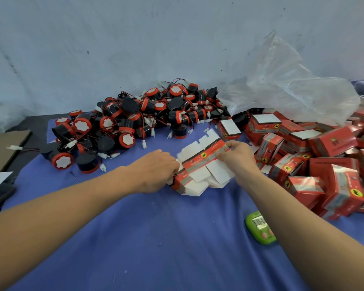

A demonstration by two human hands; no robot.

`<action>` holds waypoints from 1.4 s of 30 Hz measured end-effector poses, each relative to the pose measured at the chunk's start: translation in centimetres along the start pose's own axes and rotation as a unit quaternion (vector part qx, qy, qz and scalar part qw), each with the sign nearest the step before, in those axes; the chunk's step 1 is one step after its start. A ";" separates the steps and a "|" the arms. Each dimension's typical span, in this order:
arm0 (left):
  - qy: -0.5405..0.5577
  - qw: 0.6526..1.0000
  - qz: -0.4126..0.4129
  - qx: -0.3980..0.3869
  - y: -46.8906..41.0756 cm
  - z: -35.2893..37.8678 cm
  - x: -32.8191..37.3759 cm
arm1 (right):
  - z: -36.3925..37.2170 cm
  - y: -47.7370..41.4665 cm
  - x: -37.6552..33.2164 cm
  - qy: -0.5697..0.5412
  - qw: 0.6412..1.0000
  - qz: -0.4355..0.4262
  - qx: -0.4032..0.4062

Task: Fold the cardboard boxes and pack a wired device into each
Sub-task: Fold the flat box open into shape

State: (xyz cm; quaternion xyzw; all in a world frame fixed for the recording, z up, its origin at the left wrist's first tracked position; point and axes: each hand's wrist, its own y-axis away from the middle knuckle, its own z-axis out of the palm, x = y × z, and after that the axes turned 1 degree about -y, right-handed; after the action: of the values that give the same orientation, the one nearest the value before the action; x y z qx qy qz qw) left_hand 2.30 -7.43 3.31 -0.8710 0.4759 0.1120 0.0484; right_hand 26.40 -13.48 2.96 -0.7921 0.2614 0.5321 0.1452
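Blue tablecloth [156, 238]; left hand [156, 171] clasped on flat-box stack [185, 185], right hand [237, 158] pinched on top blank [204, 156].

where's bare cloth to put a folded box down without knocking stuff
Best is the near cloth between the forearms, bordered by the flat boxes above and the timer at right. A smaller strip lies left of the left forearm, below the devices. Crowded: devices at back left, folded boxes all along the right.
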 end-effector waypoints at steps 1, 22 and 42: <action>0.019 1.000 -0.005 -0.002 0.3 0.1 0.1 | 0.2 0.0 -0.2 0.006 1.000 -0.009 0.021; 0.302 0.941 -0.149 0.048 5.2 -3.0 -0.2 | 5.0 6.3 -0.7 -0.365 0.925 0.068 -0.077; 0.752 0.469 -0.364 0.287 6.6 2.3 2.3 | 9.1 11.3 1.5 -0.105 0.974 -0.173 -0.099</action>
State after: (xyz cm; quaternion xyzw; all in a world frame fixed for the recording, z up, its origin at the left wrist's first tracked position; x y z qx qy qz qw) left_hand -2.37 -12.48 0.62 -0.6520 -0.0248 -0.7565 -0.0448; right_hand 13.49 -18.55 -1.47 -0.7757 0.0500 0.6021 0.1827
